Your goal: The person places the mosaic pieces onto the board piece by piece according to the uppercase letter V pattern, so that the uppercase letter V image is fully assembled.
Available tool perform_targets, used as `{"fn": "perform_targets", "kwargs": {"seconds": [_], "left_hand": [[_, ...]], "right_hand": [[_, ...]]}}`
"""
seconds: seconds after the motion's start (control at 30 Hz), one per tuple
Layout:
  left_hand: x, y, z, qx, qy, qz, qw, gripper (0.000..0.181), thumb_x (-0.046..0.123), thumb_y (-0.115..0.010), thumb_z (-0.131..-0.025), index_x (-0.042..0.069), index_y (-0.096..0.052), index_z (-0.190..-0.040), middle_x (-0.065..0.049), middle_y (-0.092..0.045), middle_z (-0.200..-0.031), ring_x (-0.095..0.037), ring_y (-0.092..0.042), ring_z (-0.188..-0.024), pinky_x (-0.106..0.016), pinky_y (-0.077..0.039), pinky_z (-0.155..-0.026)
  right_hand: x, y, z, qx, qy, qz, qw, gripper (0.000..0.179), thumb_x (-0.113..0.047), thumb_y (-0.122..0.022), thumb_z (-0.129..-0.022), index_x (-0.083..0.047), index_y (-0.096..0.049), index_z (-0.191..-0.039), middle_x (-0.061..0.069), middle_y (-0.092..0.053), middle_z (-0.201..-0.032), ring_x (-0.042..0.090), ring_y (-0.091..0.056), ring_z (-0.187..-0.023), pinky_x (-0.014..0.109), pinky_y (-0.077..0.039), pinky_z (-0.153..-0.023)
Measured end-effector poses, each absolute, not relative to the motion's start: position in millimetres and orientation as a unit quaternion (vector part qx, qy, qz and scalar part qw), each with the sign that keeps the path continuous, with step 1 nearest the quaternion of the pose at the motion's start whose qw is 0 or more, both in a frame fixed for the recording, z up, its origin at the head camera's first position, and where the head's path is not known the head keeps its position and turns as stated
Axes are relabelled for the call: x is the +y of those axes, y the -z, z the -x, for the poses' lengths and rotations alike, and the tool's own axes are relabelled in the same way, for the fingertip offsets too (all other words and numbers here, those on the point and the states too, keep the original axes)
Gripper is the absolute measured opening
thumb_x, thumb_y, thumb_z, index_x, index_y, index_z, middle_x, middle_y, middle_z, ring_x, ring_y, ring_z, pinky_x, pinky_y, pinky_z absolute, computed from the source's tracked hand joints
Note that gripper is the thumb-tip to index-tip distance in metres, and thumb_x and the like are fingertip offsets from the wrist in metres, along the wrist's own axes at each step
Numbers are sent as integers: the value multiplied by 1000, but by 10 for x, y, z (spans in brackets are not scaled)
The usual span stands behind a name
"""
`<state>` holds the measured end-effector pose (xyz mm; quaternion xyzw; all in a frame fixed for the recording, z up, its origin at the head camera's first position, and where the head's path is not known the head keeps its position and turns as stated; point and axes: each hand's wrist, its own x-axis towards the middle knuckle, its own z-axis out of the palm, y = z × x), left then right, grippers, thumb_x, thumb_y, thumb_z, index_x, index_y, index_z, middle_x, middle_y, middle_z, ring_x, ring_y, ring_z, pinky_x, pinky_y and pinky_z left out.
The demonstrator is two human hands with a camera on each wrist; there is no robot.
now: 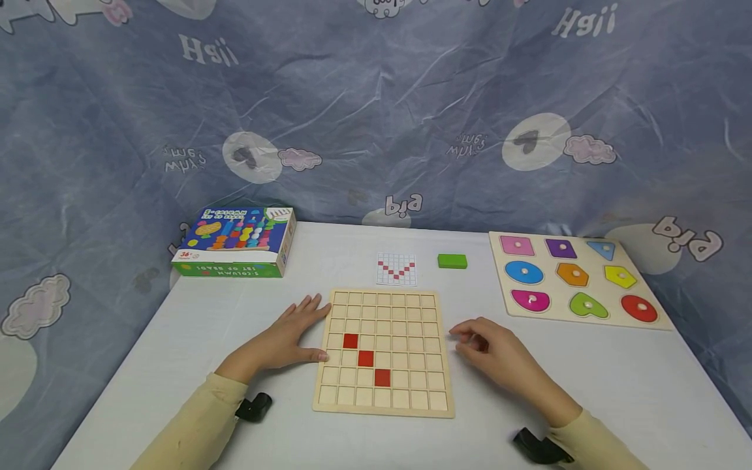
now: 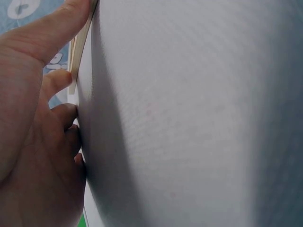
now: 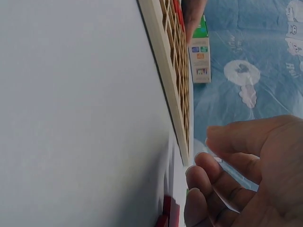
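Note:
A wooden grid board [image 1: 440, 346] lies on the table with three red square tiles [image 1: 365, 358] in its cells, stepping diagonally down to the right. My left hand [image 1: 288, 336] rests along the board's left side. Its thumb and forefinger touch the edge, seen also as a thin wooden strip [image 2: 80, 45] in the left wrist view. To the right of the board, apart from it, hovers my right hand [image 1: 499, 356], fingers loosely bent and nothing visible between them. Small red pieces [image 3: 168, 213] show below its fingers in the right wrist view; their kind is unclear.
Behind the board lie a small grid card [image 1: 396, 269] with a red V pattern and a green block [image 1: 452, 261]. A colourful toy box [image 1: 235, 241] stands at the back left. On the right is a knobbed shape puzzle [image 1: 555, 310]. A printed cloth [image 1: 376, 117] hangs behind.

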<state>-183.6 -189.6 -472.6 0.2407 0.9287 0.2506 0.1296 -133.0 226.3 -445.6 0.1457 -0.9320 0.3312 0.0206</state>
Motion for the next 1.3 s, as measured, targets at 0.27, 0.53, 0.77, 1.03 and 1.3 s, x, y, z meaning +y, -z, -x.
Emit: {"fn": "perform_targets", "kwargs": {"seconds": [0.27,0.53,0.77,1.03,1.3], "left_hand": [[-1895,4730,1836,929,-252,-237,129,103,58,-80,-80,16,-33,-161,-14,-15,-169,-34,-7,-156,-55,-5,-125],[-1896,4731,1835,929,-253,-235,130,103,58,-80,-80,16,-33,-161,-14,-15,-169,-34,-7,-156,-55,-5,-126],[-1894,4725,1837,929,-254,-237,130,102,59,-79,-80,16,-33,-161,-14,-15,-169,-33,-6,-156,-54,-5,-126],[-1894,4731,1840,930,-250,-237,130,103,59,-79,-80,17,-32,-161,-13,-14,-169,-33,-6,-157,-53,-5,-126],[-1893,4732,1842,930,-250,-236,132,103,59,-79,-80,17,-32,-161,-13,-14,-169,-33,-6,-157,-53,-5,-126]], "right_hand": [[2451,4469,1336,-941,-319,-111,23,25,-8,-80,-87,-15,-75,-111,-9,-59,-84,10,-54,-75,21,-48,-62],[2569,4493,1344,-945,-308,-109,29,28,-9,-82,-86,-15,-75,-113,-7,-63,-89,11,-54,-78,22,-50,-65],[2628,4504,1342,-948,-302,-95,15,33,-9,-82,-85,-14,-75,-117,-1,-69,-102,14,-56,-82,22,-50,-63],[2666,4492,1345,-956,-280,-84,16,36,-10,-85,-81,-15,-75,-116,1,-66,-101,18,-56,-85,24,-52,-64],[2675,4529,1350,-954,-285,-94,11,36,-8,-85,-81,-15,-75,-115,1,-67,-102,16,-56,-82,24,-50,-63]]}}
